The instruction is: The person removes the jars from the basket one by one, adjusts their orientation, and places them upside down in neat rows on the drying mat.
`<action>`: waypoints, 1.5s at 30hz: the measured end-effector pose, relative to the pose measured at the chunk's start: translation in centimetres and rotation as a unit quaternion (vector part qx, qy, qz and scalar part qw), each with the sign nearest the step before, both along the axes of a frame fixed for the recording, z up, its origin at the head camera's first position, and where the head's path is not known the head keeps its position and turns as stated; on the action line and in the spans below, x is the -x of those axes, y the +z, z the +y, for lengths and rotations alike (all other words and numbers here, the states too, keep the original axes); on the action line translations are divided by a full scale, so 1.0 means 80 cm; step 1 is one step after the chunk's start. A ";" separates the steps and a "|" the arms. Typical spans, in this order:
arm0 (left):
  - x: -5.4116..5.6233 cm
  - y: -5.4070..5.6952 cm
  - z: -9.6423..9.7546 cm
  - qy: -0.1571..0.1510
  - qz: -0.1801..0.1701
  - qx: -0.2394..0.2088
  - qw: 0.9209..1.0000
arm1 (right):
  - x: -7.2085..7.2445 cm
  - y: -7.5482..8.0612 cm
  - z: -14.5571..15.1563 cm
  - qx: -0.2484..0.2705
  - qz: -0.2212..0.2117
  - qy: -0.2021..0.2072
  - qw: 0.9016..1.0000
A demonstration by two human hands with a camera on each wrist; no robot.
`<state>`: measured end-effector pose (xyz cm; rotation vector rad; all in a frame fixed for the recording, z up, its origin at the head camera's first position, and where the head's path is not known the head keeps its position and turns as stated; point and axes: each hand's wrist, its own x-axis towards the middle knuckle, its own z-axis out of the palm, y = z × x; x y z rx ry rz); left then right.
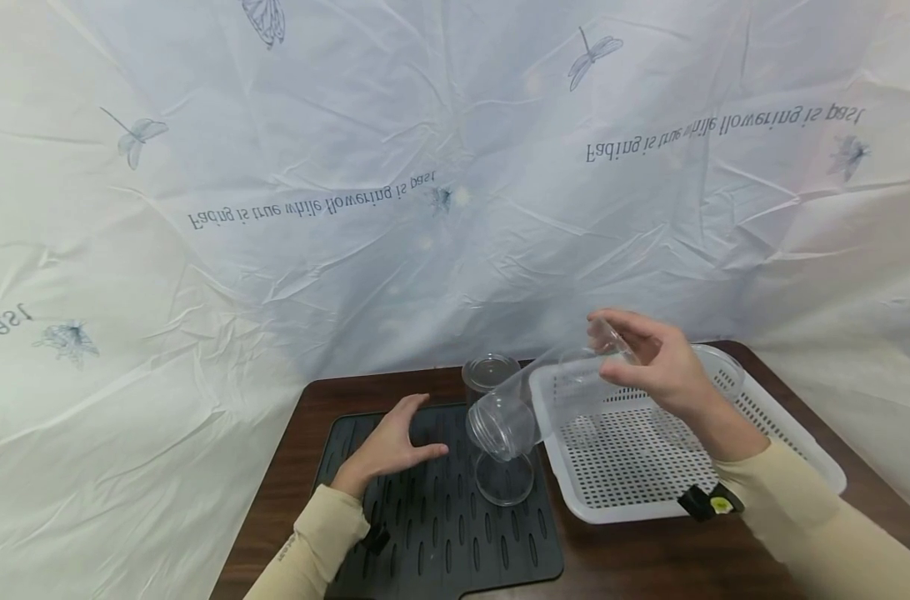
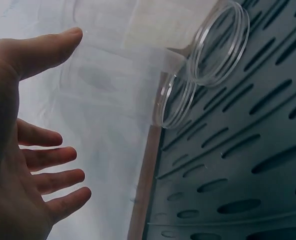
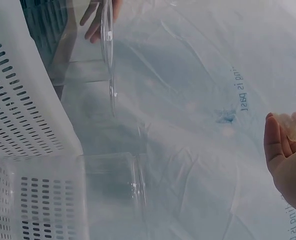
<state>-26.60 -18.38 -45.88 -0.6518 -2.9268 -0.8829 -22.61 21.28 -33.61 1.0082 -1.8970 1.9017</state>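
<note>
In the head view my right hand (image 1: pixel 653 362) grips one end of a clear jar (image 1: pixel 563 392). The jar is tilted, its threaded end pointing down and left over the dark ribbed mat (image 1: pixel 425 533). Another clear jar (image 1: pixel 491 373) stands on the mat, partly overlapped by the held one, and a clear round rim (image 1: pixel 504 482) shows below. My left hand (image 1: pixel 395 446) hovers left of the jars, thumb and fingers spread, holding nothing. From the left wrist, two threaded rims show beyond the left hand (image 2: pixel 32 140). The right wrist view has the right hand (image 3: pixel 293 160) at its edge.
A white perforated basket (image 1: pixel 575 500) stands right of the mat, with clear jars in it, partly hidden by my right arm. Brown table (image 1: pixel 650 558) shows around both. A printed white sheet (image 1: pixel 455 275) hangs right behind the table's back edge.
</note>
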 end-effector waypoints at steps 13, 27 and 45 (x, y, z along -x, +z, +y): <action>0.008 -0.016 -0.008 -0.004 -0.010 0.048 0.999 | -0.006 0.010 -0.007 -0.062 0.023 0.017 0.998; 0.014 -0.039 -0.015 0.007 -0.037 0.083 0.996 | -0.013 0.011 -0.020 -0.108 0.037 0.005 0.994; 0.013 -0.057 -0.022 0.013 -0.029 0.132 0.991 | -0.022 0.005 -0.040 -0.224 0.123 -0.057 0.965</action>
